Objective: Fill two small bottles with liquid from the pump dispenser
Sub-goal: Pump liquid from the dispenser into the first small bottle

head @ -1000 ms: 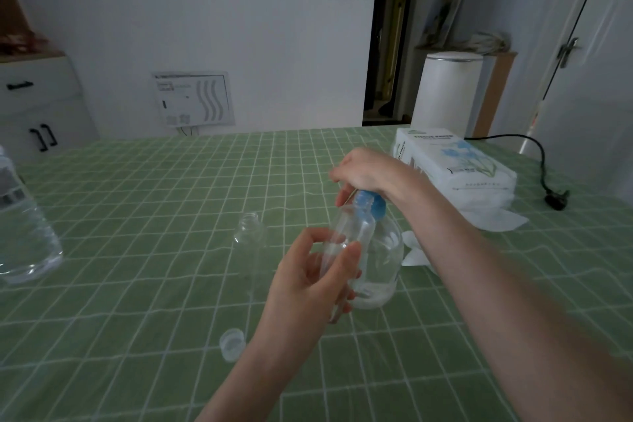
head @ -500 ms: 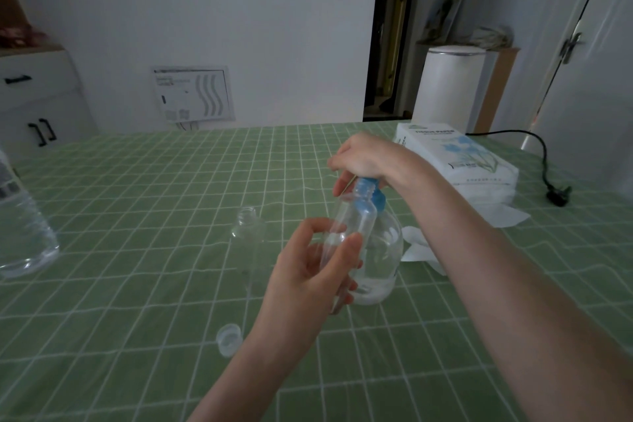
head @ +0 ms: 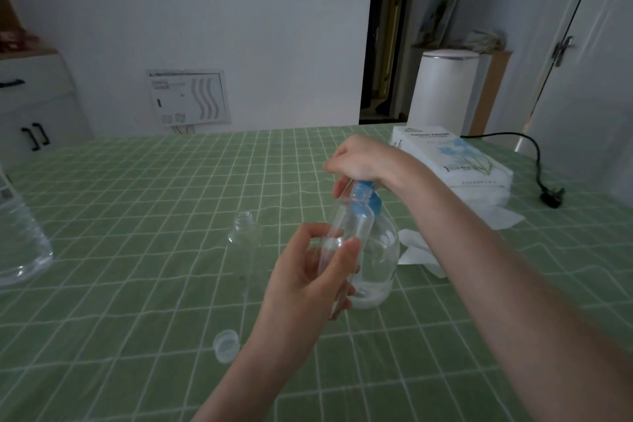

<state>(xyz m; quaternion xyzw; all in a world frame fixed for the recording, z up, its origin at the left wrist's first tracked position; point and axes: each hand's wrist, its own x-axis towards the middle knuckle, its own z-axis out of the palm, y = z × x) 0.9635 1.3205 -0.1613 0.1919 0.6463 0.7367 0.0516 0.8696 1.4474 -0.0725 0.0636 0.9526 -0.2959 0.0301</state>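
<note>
Grips one small bottle (head: 349, 226) in the left hand (head: 308, 277), thumb and fingers curled round its lower half, mouth held up against the blue spout of the pump dispenser (head: 380, 260). Bears down on the pump head with the right hand (head: 359, 161), fingers bent over the top and hiding the head itself. Against a second ago: same grip, same spot on the green checked cloth (head: 137, 216), only slightly more blue stem showing under the right hand. Reads as the head coming back up between strokes, though too blurred to be sure. Cannot tell the level in the held bottle; possibly a faint line about halfway. Only a shallow layer left at the bottom of the dispenser. Second small bottle (head: 245, 233) standing open and apparently empty just left of the hands, loose cap (head: 226, 349) lying nearer the body. Judged: still on bottle one, filling under way, more strokes needed; bottle two not yet started. Also present: big clear bottle (head: 20, 243) far left, tissue pack (head: 452, 161) and crumpled tissue (head: 418, 250) at right.
</note>
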